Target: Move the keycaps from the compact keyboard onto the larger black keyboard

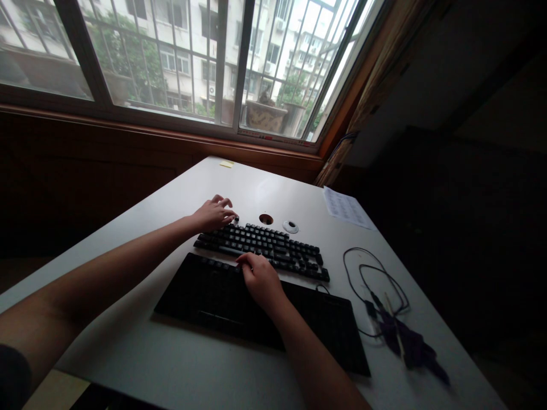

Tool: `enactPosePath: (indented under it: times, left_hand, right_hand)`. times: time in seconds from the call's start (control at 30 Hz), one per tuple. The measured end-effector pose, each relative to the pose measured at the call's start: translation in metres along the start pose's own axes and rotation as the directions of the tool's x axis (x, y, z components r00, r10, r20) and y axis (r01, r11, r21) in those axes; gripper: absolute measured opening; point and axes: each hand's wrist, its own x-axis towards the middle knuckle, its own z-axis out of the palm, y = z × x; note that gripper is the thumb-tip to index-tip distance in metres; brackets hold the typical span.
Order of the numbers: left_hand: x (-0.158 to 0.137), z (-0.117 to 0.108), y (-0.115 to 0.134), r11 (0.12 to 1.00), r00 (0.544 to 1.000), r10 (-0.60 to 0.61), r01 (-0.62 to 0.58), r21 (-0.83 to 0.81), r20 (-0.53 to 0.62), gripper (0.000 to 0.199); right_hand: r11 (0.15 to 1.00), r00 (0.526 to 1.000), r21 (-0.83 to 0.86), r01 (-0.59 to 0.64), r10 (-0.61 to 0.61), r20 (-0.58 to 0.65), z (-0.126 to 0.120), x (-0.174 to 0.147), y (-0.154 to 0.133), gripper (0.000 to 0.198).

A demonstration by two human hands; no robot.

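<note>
A black keyboard base (209,299) lies on the white table, with a short row of keycaps (216,263) along its far left edge. Beyond it, loose black keycaps (273,242) are laid out in rows like a keyboard. My left hand (212,215) reaches over the far left of these rows, its thumb and a finger closed at a small black keycap (236,218), other fingers raised. My right hand (261,279) is above the base's far edge, thumb and finger pinched together at the end of the short row, on what looks like a keycap, mostly hidden by the fingers.
A round cable hole (265,219) and a white ring cover (290,226) are beyond the keycaps. At right lie a black cable (363,267) and a dark purple cloth (405,341). Printed paper (348,208) rests at the right edge, near a barred window (171,62).
</note>
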Motion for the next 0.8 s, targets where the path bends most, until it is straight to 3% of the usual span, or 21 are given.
enactPosePath:
  times: [0.2,0.8]
  left_hand:
    - [0.009,0.0,-0.006,0.999,0.998,0.0,-0.003,-0.045,-0.061,0.028]
    - [0.035,0.012,-0.006,0.993,0.999,0.03,-0.029,-0.111,0.01,0.014]
  right_hand:
    - [1.0,1.0,0.004,-0.001,0.001,-0.003,0.0,0.0,-0.001,0.025]
    - [0.996,1.0,0.081,-0.024,0.026,-0.017,-0.001,0.001,-0.003,0.026]
